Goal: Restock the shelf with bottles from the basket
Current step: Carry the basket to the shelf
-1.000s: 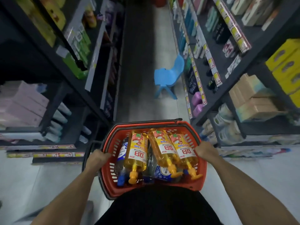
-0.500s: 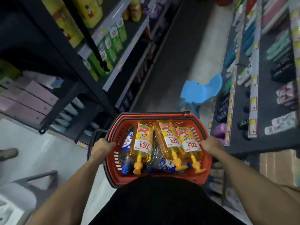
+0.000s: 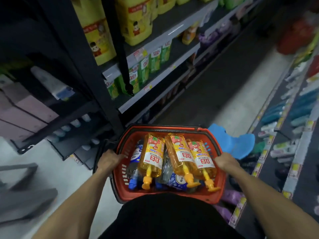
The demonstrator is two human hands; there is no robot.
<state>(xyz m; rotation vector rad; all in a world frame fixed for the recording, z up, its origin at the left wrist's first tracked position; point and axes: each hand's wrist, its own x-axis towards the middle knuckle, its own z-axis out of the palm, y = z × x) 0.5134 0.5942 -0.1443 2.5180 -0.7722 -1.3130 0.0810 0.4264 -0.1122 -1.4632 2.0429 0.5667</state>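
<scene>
Both hands, left hand [image 3: 109, 159] and right hand [image 3: 225, 161], clasp the red plastic basket [image 3: 170, 195] rims, which holds orange pump bottles [image 3: 177, 156] lying over blue-capped ones [image 3: 133, 180].

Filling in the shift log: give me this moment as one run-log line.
phase: carrying | left hand: grips basket rim | right hand: grips rim | load: three orange pump bottles on top, none shelved | shelf: left of aisle

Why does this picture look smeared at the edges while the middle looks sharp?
Head view: the red basket and its orange bottles look crisp between the left hand and right hand; the right-hand shelves and the grey shape at lower left are streaked with motion blur; the wide lens bends the dark upright post; lighting is dim.
</scene>
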